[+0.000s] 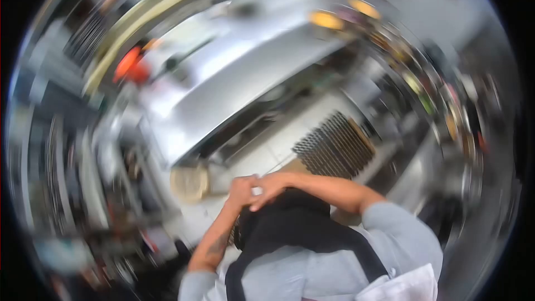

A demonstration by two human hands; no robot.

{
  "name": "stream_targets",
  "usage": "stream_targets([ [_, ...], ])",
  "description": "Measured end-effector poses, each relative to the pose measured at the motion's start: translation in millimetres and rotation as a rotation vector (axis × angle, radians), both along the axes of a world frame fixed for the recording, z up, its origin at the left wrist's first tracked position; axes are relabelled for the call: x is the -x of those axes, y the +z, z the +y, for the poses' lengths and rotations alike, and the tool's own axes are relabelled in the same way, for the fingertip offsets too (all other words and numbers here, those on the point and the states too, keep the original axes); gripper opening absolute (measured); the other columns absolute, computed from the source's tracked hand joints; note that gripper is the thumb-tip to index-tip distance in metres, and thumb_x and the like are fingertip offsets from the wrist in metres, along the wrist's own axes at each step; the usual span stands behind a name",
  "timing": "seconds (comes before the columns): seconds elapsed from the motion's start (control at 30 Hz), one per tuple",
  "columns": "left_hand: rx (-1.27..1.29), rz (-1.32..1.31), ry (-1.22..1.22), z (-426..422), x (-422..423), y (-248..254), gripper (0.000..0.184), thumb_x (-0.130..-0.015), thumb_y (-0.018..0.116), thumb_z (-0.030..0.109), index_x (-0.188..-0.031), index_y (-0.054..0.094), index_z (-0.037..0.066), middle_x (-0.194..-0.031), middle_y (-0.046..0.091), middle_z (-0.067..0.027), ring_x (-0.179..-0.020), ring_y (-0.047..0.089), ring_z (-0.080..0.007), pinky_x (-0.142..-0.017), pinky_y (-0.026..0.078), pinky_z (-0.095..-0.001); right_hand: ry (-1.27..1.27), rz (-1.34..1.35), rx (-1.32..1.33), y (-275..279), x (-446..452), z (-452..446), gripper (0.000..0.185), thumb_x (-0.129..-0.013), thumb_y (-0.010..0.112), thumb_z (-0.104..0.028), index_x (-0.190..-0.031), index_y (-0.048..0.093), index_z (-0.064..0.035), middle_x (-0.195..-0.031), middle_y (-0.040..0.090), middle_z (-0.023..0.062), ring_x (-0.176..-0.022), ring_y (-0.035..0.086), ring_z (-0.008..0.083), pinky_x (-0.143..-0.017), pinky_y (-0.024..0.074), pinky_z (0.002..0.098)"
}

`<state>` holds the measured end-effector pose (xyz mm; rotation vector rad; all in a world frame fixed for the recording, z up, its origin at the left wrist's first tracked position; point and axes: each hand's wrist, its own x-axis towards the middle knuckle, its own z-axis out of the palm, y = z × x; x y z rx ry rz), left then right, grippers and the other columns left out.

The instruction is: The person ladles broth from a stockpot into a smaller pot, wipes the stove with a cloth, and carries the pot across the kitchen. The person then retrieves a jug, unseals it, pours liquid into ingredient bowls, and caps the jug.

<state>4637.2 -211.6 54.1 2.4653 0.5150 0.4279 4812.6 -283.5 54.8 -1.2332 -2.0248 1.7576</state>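
Hands and small white patch, seen from the wearer's head. The bare left hand (242,190) and bare right hand (273,184) meet at the far edge of a black cloth apron (290,217), worn over a light grey shirt (323,270). Between them shows a small, bright white patch (257,190), just right of the left hand's fingers and bordered on its right by the right hand. Neither hand is clearly the nearer. The patch is roundish in outline, and blur hides any long axis; whether it is a held object or pale floor seen through a gap cannot be told. The right hand's fingers are bent and reach leftward and nearer; the left hand's appear curled. How far either set is open, and whether it grips anything, cannot be told. Left of the hands stands a round beige container (189,183); to the right and farther off lies a dark ribbed rack or mat (337,147). Beyond all of these extends a long, shiny steel table (239,92).
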Motion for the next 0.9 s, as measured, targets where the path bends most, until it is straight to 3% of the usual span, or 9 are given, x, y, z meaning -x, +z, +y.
stream_targets([
  [0.17, 0.602, 0.114, 0.244, -18.5, 115.9, -11.9, 0.042, -0.075, 0.074, 0.045, -0.080, 0.065, 0.004, -0.067, 0.065, -0.0190, -0.069, 0.067, -0.0380, -0.066, 0.052, -0.0466, 0.413, -0.432, -0.113, 54.3, 88.9, 37.6, 0.064, -0.085, 0.076, -0.048, -0.137, 0.057, -0.0143, -0.109, 0.070, 0.0214, -0.105, 0.066, 0.0417, -0.091, 0.0515, 0.0469],
  [0.23, 0.729, 0.353, 0.732, -16.5, 195.6, -29.8, 0.044, -0.079, 0.076, 0.045, -0.090, 0.068, 0.004, -0.075, 0.069, -0.0192, -0.076, 0.069, -0.0381, -0.071, 0.053, -0.0463, 0.282, -0.191, -0.367, 20.9, 122.8, 56.7, 0.065, -0.086, 0.074, -0.050, -0.140, 0.057, -0.0160, -0.111, 0.070, 0.0221, -0.102, 0.066, 0.0432, -0.091, 0.0522, 0.0477],
  [0.3, 0.247, 0.434, 1.099, -39.7, 303.7, -100.5, 0.048, -0.081, 0.077, 0.050, -0.091, 0.069, 0.003, -0.082, 0.072, -0.0183, -0.082, 0.070, -0.0359, -0.075, 0.054, -0.0454, 0.263, -0.219, -0.375, 33.5, 159.3, 94.7, 0.066, -0.088, 0.073, -0.048, -0.143, 0.055, -0.0161, -0.113, 0.071, 0.0206, -0.103, 0.068, 0.0403, -0.090, 0.0536, 0.0465],
  [0.43, 0.637, 0.237, 1.510, -73.9, 465.0, -164.0, 0.044, -0.082, 0.080, 0.044, -0.086, 0.069, 0.002, -0.083, 0.072, -0.0179, -0.082, 0.070, -0.0332, -0.076, 0.054, -0.0427, -0.050, -0.205, -0.243, 46.1, 217.8, 192.5, 0.062, -0.088, 0.073, -0.044, -0.139, 0.058, -0.0142, -0.111, 0.072, 0.0185, -0.104, 0.068, 0.0379, -0.092, 0.0543, 0.0449],
  [0.57, 0.621, 0.349, 1.342, -55.0, 595.5, -209.4, 0.044, -0.084, 0.077, 0.046, -0.089, 0.070, 0.002, -0.090, 0.073, -0.0173, -0.088, 0.071, -0.0337, -0.084, 0.055, -0.0429, -0.429, -0.368, -0.648, 34.0, 296.3, 316.2, 0.054, -0.087, 0.075, -0.034, -0.132, 0.061, -0.0081, -0.118, 0.070, 0.0190, -0.109, 0.067, 0.0332, -0.097, 0.0516, 0.0403],
  [0.7, 0.780, 0.340, 1.341, 37.7, 668.7, -170.5, 0.042, -0.084, 0.076, 0.045, -0.093, 0.072, 0.004, -0.096, 0.074, -0.0172, -0.097, 0.071, -0.0341, -0.087, 0.055, -0.0413, -0.669, -0.808, -0.685, 13.3, 370.6, 382.3, 0.071, -0.085, 0.075, -0.036, -0.145, 0.049, -0.0077, -0.150, 0.040, 0.0313, -0.140, 0.038, 0.0440, -0.108, 0.0399, 0.0583],
  [0.73, 0.781, 0.305, 1.329, 68.4, 683.5, -156.7, 0.042, -0.085, 0.075, 0.045, -0.094, 0.072, 0.005, -0.096, 0.075, -0.0166, -0.097, 0.071, -0.0340, -0.087, 0.055, -0.0414, -0.693, -0.818, -0.490, 13.8, 378.8, 389.3, 0.080, -0.083, 0.075, -0.035, -0.150, 0.040, -0.0090, -0.157, 0.022, 0.0360, -0.146, 0.023, 0.0514, -0.105, 0.0330, 0.0723],
  [0.87, 0.998, 0.081, 1.259, 210.7, 720.3, -145.3, 0.039, -0.087, 0.072, 0.043, -0.098, 0.071, 0.006, -0.099, 0.075, -0.0157, -0.097, 0.071, -0.0342, -0.086, 0.055, -0.0423, -0.600, -1.061, -0.267, 24.1, 395.1, 395.9, 0.096, -0.078, 0.079, -0.039, -0.156, 0.030, -0.0106, -0.158, 0.019, 0.0369, -0.150, 0.015, 0.0507, -0.106, 0.0322, 0.0741],
  [0.9, 0.780, 0.154, 1.184, 250.8, 723.1, -153.8, 0.038, -0.088, 0.072, 0.043, -0.098, 0.071, 0.006, -0.097, 0.075, -0.0153, -0.095, 0.071, -0.0335, -0.085, 0.055, -0.0419, -0.612, -1.065, -0.272, 26.4, 393.6, 402.4, 0.096, -0.078, 0.079, -0.039, -0.156, 0.030, -0.0106, -0.158, 0.019, 0.0369, -0.150, 0.015, 0.0507, -0.106, 0.0322, 0.0741],
])
